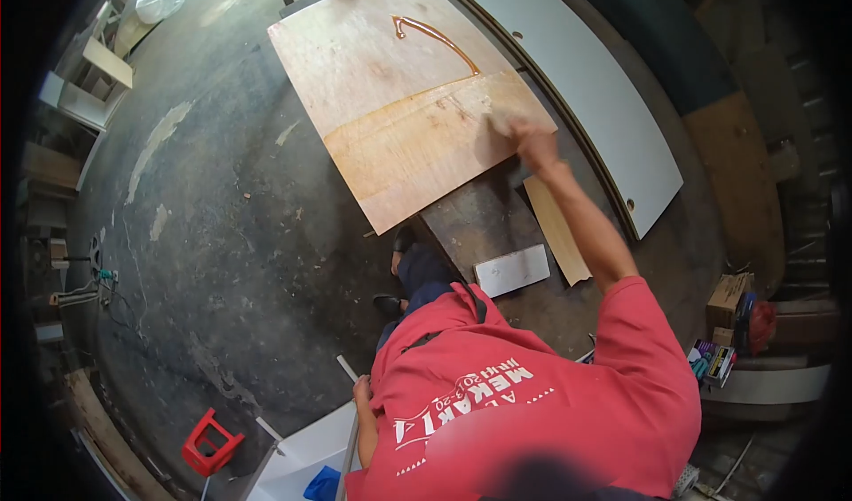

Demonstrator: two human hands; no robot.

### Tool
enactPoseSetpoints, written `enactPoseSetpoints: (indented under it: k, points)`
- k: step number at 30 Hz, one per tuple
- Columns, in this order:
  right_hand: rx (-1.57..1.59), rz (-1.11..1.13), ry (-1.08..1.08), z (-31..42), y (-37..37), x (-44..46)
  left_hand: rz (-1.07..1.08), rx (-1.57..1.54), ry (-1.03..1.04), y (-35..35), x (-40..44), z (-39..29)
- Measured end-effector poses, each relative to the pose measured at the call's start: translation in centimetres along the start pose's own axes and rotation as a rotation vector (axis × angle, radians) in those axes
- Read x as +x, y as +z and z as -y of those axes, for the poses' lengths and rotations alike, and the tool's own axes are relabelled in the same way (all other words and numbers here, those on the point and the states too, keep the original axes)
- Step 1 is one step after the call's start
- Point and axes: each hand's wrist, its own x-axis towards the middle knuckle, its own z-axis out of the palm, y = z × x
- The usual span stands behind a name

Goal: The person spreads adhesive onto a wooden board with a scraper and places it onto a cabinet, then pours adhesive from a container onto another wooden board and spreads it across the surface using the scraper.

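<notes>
My right hand (535,146) is closed and smeared by motion, low over the near right part of a plywood sheet (328,66). Something blurred shows at its fingertips, too unclear to name. Across the near part of the sheet lies a wet, spread layer of glue (390,146); beyond it runs a thick amber bead of glue (444,41). Down at my side, next to the red shirt (532,359), is my left hand (362,389). Its fingers are mostly hidden, close to a white panelled box (297,457).
Right of the plywood lies a long white panel (577,75). A wooden strip (557,230) and a small white block (512,270) rest on the dark bench (470,221). A red stool (211,443) stands lower left; boxes (729,299) sit at right.
</notes>
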Motion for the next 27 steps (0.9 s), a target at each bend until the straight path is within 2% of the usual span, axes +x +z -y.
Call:
enactPoseSetpoints:
  k: [2, 3, 5, 6, 8, 9, 12, 14, 17, 19, 20, 22, 23, 24, 27]
  points:
    - [-0.079, 0.164, -0.115, 2.8, 1.6, -2.0, -0.261, -0.386, 0.086, 1.3, -1.2, 0.2]
    - [-0.081, 0.168, -0.132, 2.8, 1.2, -1.3, -0.266, -0.4, 0.079, 1.4, -1.0, 0.0]
    - [0.004, 0.149, 0.018, 2.3, -0.4, -0.4, -0.185, -0.201, -0.148, 0.6, -1.4, -0.6]
    - [0.008, 0.166, 0.011, 1.3, -0.8, 0.1, -0.148, -0.133, -0.229, 0.6, -1.8, -0.5]
    - [-0.005, 0.078, 0.233, -1.4, -1.3, 2.3, -0.22, -0.521, -0.314, 1.3, -0.6, -0.2]
    - [-0.007, 0.085, 0.233, -1.7, -0.8, 1.9, -0.232, -0.086, -0.053, 1.5, -0.9, -0.4]
    - [0.155, 0.251, 0.078, -0.6, 0.8, -0.3, -0.223, -0.157, -0.089, 1.7, -0.5, -3.4]
    - [0.054, 0.235, -0.097, 2.8, 0.2, -3.5, -0.214, -0.263, -0.137, 1.5, 1.0, -3.8]
    - [0.21, 0.326, -0.128, 7.0, -3.2, -4.7, -0.24, -0.422, -0.201, 1.0, 3.4, -4.0]
    - [0.234, 0.489, -0.112, 8.3, -4.6, -4.3, -0.259, -0.541, -0.243, 0.5, 4.4, -4.1]
    - [0.235, 0.486, -0.114, 8.6, -4.3, -3.7, -0.265, -0.613, -0.277, 0.2, 4.9, -4.2]
    - [0.161, 0.032, -0.034, 8.4, -2.7, -2.3, -0.256, -0.783, -0.383, -0.7, 5.0, -4.5]
    - [0.026, -0.094, -0.082, 7.7, -0.2, -2.3, -0.254, -0.876, -0.444, -1.4, 4.8, -4.9]
    - [0.025, -0.099, -0.087, 8.1, 1.0, -3.2, -0.244, -1.066, -0.558, -2.2, 4.6, -5.2]
    - [0.049, 0.137, -0.324, 10.2, 0.8, -4.6, -0.295, -1.096, -0.607, -4.2, 4.4, -4.9]
